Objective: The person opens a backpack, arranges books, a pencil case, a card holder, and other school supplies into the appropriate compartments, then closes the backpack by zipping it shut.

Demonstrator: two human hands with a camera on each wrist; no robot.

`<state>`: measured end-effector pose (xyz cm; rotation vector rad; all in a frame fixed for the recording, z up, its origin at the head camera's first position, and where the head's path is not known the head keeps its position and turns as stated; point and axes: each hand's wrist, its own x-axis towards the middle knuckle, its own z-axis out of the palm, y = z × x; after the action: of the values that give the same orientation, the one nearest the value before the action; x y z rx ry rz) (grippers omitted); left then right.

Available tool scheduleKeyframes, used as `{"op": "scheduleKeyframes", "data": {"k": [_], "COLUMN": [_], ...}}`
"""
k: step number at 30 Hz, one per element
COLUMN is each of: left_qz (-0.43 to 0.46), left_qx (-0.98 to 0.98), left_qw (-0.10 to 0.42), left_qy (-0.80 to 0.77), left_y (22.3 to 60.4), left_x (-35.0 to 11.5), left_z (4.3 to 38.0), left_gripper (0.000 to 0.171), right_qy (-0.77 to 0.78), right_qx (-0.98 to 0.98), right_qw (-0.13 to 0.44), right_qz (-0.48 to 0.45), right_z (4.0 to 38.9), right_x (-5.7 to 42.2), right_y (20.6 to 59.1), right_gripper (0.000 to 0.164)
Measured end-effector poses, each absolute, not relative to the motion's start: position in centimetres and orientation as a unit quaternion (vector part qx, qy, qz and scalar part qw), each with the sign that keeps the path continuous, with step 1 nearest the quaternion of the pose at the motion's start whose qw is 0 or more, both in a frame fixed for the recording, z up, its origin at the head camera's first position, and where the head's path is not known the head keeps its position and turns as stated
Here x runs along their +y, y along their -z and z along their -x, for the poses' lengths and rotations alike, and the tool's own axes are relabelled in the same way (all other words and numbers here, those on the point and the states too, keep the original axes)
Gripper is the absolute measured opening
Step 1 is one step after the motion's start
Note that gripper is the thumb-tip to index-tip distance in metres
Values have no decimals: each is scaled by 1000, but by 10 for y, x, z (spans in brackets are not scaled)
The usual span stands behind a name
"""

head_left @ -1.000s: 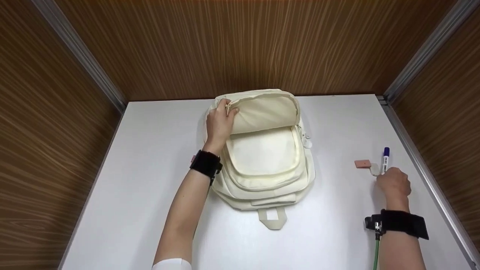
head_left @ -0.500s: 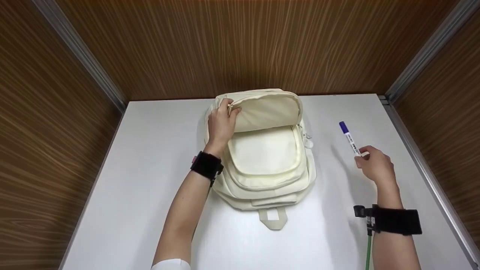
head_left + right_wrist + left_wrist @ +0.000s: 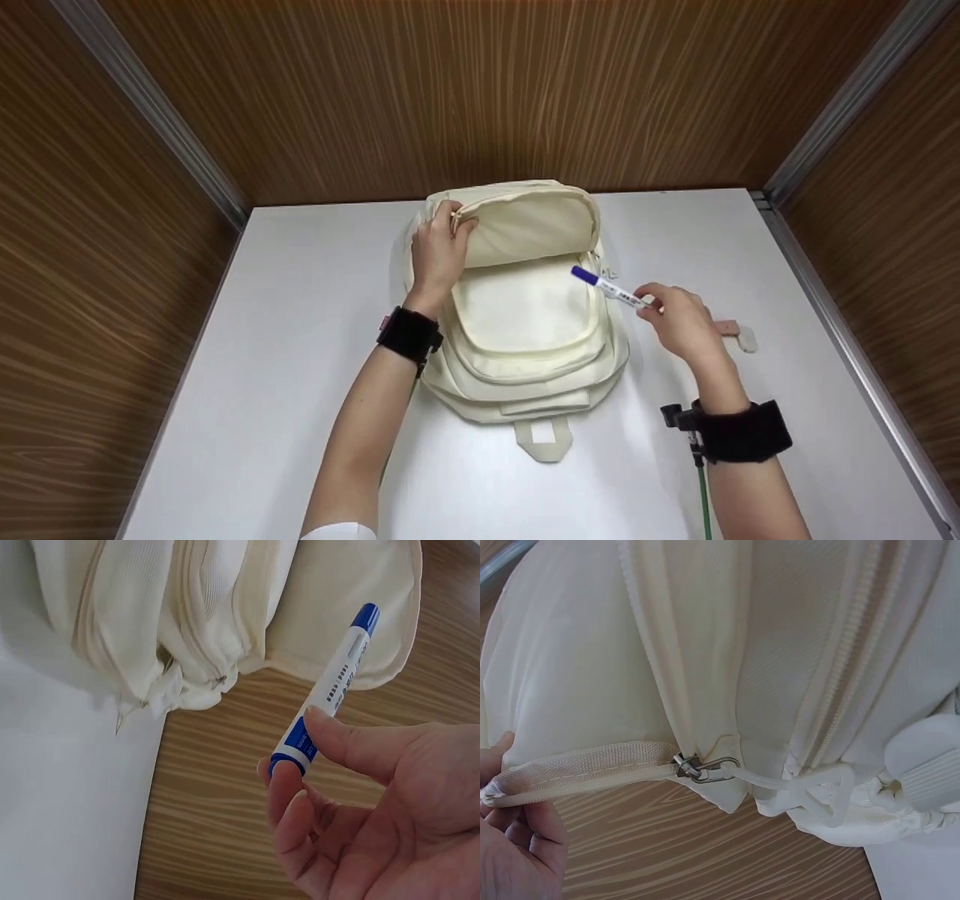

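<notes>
A cream backpack (image 3: 532, 311) lies on the table with its front pocket unzipped and the pocket's flap (image 3: 540, 225) folded up. My left hand (image 3: 439, 251) pinches the left edge of that flap; the left wrist view shows the thumb and fingers on its hem (image 3: 577, 771), beside a metal zipper pull (image 3: 697, 769). Between thumb and fingers, my right hand (image 3: 682, 322) holds a white marker (image 3: 619, 291) with a blue cap, near its rear end. In the head view the cap overlaps the right side of the pocket opening. The right wrist view shows the marker (image 3: 326, 694) tilted, cap upward.
A small pink piece (image 3: 727, 328) joined to a whitish tab (image 3: 748, 339) lies on the white table (image 3: 300, 337), right of the backpack and partly behind my right hand. Wood-grain panels (image 3: 480, 97) enclose the back and sides. A carry loop (image 3: 545, 442) points toward me.
My right hand has lifted the marker off the table and carried it left to the backpack, uncovering the pink piece and its tab. My left hand keeps its grip on the flap.
</notes>
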<state>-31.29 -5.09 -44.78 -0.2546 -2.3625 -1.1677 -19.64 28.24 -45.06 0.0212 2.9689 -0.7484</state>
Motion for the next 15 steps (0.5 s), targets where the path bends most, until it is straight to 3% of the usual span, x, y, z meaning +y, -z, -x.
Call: {"op": "scheduleKeyframes", "data": {"k": [9,15], "left_qz": [105,101], "left_qx": [-863,-859], "left_qw": [260,266], "left_qy": [420,426], "left_y": [447,446], "left_x": [-51,-51], "left_z": [311,312], "left_gripper": [25,24], "right_qy": [249,278], "right_qx": [966,958], "right_qw": [-32,-42], "right_qz": [59,47], "right_z": [213,226], "right_x": [235,205], "right_y": [465,472], "right_gripper": [20,18]}}
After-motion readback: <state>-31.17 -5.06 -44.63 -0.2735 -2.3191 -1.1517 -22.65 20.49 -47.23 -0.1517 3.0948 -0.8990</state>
